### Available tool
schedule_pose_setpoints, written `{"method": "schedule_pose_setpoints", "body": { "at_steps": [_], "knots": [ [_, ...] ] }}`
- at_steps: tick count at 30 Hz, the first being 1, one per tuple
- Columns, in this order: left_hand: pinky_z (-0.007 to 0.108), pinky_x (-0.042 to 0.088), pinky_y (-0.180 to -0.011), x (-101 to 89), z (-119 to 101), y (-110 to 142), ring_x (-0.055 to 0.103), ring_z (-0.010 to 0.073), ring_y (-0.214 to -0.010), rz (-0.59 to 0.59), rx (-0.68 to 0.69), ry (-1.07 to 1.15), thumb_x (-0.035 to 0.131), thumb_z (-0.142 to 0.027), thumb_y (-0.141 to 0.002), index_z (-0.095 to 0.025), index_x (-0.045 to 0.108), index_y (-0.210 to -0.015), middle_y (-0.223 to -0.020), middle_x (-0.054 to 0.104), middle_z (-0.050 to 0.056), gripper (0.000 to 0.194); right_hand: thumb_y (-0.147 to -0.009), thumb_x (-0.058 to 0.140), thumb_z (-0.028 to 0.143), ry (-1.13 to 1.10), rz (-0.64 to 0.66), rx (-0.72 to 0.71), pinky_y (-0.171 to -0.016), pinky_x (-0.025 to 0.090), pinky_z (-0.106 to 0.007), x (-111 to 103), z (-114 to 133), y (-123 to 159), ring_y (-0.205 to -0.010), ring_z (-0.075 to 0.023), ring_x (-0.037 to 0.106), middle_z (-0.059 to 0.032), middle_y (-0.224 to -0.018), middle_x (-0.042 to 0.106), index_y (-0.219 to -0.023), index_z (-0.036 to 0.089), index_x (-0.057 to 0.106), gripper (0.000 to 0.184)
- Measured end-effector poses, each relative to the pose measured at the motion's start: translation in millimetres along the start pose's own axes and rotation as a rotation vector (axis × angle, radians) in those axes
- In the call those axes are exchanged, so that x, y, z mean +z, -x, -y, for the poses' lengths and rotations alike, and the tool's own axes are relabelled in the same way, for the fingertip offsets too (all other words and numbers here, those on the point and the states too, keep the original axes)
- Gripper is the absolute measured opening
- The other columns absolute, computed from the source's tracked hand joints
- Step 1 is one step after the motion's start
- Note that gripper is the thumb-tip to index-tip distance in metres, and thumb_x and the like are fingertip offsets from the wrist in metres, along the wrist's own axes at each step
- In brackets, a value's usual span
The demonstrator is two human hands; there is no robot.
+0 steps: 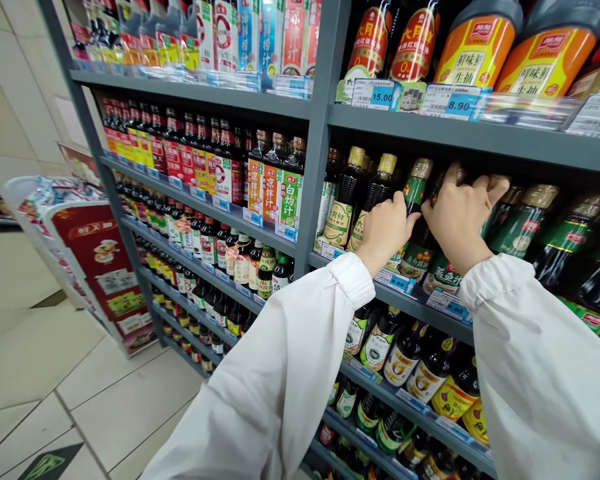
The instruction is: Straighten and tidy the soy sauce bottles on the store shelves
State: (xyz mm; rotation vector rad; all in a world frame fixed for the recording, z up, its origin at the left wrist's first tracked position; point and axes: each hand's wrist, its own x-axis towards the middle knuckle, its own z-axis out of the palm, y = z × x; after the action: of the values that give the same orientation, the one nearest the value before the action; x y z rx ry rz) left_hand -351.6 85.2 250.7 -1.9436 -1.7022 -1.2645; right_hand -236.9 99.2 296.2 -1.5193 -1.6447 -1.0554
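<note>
Both my arms, in white sleeves, reach to a grey shop shelf (480, 140) full of dark sauce bottles. My left hand (387, 230) is closed round the body of a dark bottle with a green label and gold cap (416, 190). My right hand (460, 217) rests just to its right, fingers curled over the tops of neighbouring green-label bottles (443, 273); which one it grips is hidden by the hand. Left of my hands stand two dark bottles with gold caps (347, 197).
Price tags line each shelf edge, such as 15.00 (380, 95) and 8.90 (457, 103). Large orange-label jugs (480, 47) fill the shelf above. Lower shelves hold more bottles (420, 373). A red display stand (100, 267) stands on the tiled floor at left.
</note>
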Motion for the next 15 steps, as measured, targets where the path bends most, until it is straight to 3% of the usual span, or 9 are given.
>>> {"method": "schedule_pose_setpoints", "body": {
  "at_steps": [11, 15],
  "knots": [
    [0.035, 0.053, -0.089, 3.8, -6.5, 2.6, 0.071, 0.0294, -0.107, -0.024, -0.036, -0.011, 0.054, -0.044, -0.102, -0.012, 0.055, -0.127, -0.114, 0.072, 0.019, 0.041, -0.094, 0.049, 0.037, -0.038, -0.023, 0.034, -0.096, 0.031, -0.062, 3.9, 4.6, 6.5, -0.120, -0.0417, 0.047, -0.0234, -0.099, 0.069, -0.153, 0.004, 0.039, 0.069],
    [0.034, 0.054, -0.090, -10.4, 8.5, 4.4, 0.071, 0.0261, -0.107, -0.022, 0.052, 0.098, 0.054, -0.044, -0.102, -0.012, 0.060, -0.127, -0.116, 0.073, 0.017, 0.041, -0.096, 0.047, 0.036, -0.041, 0.005, -0.014, -0.097, 0.031, -0.059, -10.4, -0.2, 12.5, -0.118, -0.0404, 0.050, -0.0230, -0.100, 0.069, -0.157, 0.005, 0.034, 0.070]
  ]
}}
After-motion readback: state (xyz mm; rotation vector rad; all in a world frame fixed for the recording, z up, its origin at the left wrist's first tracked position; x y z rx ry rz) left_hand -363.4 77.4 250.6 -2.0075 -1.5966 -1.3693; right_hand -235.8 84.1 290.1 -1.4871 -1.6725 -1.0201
